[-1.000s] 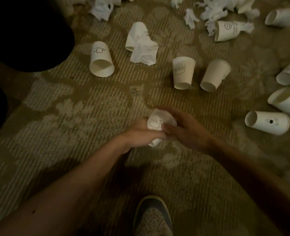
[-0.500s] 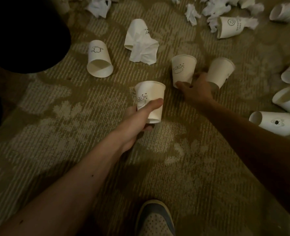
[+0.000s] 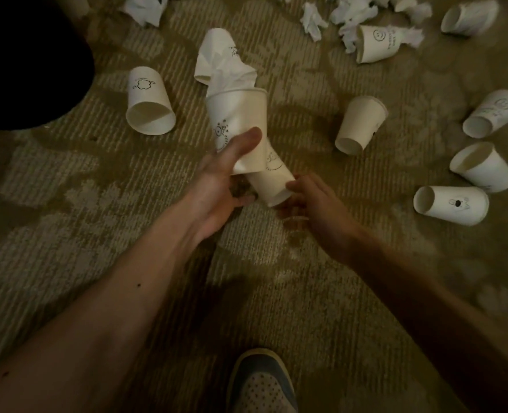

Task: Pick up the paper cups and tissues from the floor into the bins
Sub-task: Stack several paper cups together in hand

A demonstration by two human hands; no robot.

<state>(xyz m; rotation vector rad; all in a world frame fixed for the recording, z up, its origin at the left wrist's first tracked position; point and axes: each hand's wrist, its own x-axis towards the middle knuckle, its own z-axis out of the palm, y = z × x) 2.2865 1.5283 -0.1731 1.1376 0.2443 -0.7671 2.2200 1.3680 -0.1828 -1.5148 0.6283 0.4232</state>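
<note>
Left hand (image 3: 217, 180) grips doodled paper cup (image 3: 238, 120), thumb across wall. Right hand (image 3: 315, 201) pinches second cup (image 3: 273, 180), angled against first, likely stacking to carry more per trip. Both mid-view above carpet (image 3: 97, 234). Their insides hidden. Behind, fallen cup (image 3: 217, 46) spills tissue (image 3: 232, 76).

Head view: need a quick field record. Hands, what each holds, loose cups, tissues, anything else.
left hand: grips first cup by its side
right hand: holds second cup by its near end; far end meets the first cup, nesting unclear
loose cups: several on their sides on the carpet, including left cup and plain cup
tissues: crumpled pile top right; draped tissue on a cup behind the hands
other: dark round shape top left; shoe bottom centre
</note>
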